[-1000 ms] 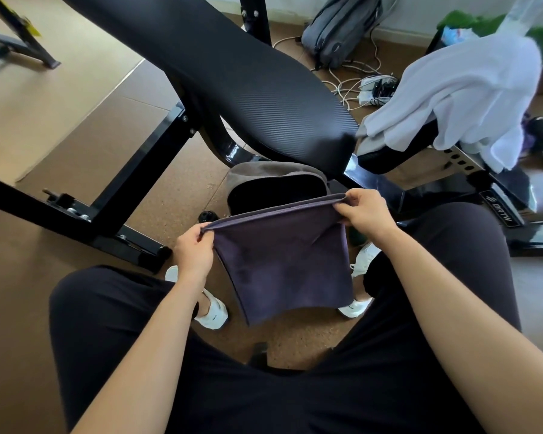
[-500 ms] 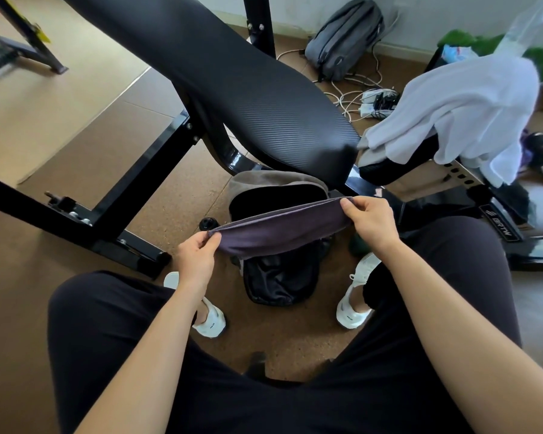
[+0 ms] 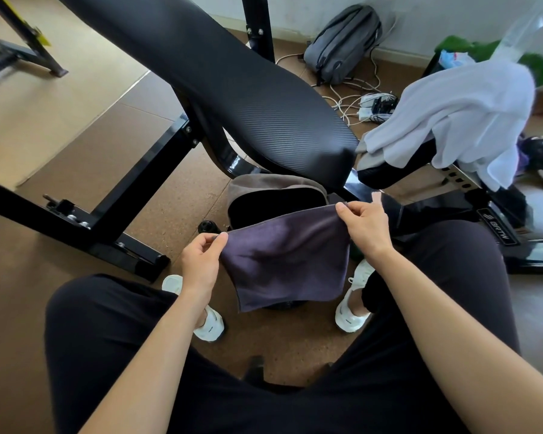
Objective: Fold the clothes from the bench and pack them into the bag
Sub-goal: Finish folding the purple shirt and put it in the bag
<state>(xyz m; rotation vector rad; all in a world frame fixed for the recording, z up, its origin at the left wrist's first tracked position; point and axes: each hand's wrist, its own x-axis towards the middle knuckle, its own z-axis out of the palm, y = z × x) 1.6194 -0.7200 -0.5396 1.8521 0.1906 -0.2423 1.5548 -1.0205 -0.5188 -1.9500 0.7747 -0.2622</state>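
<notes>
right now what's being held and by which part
The dark purple cloth, pinched at its two top corners: left hand on one, right hand on the other.

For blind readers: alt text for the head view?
Left hand and right hand pinch the top corners of a dark purple cloth, hung before an open bag under a black bench. White clothes drape the bench at right.

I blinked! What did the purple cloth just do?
The purple cloth bunched up into a thin band, then dropped flat again in front of the bag. The left hand and right hand kept pinching its top corners. The white clothes stayed on the bench.
</notes>
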